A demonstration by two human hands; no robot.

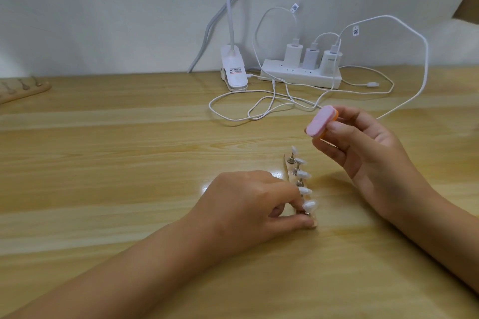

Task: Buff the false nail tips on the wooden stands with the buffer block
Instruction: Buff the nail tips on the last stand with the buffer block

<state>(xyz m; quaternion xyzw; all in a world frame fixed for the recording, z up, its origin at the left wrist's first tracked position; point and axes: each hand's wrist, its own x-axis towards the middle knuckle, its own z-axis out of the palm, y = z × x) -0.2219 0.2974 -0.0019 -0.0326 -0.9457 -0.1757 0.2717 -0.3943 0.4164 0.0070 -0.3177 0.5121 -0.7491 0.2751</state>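
Hands are both engaged. The left hand [259, 204] rests low on the table [129, 163], fingers curled, thumb and fingertips clamped on the near end of the wooden stand [287, 169]. That stand lies at centre, running away from the viewer, and carries a row of five white false nail tips [304, 175] on small metal posts, the tips pointing to the right. The right hand [363, 147] is raised above the table, beyond and to the right of the stand, palm turned toward the viewer. Its thumb and fingertips pinch the buffer block [321, 123], an oval pad with a pink face and an orange edge. The block is clear of the nail tips and touches none of them. A second stand [23, 90] lies at the far left edge of the table, well apart from the work; only part of it is in view. Against the wall [103, 8] at the back sit a white clip lamp [234, 70] and a white power strip [300, 75] holding three chargers [311, 55]. White cables [285, 101] loop across the table between the strip and the hands.
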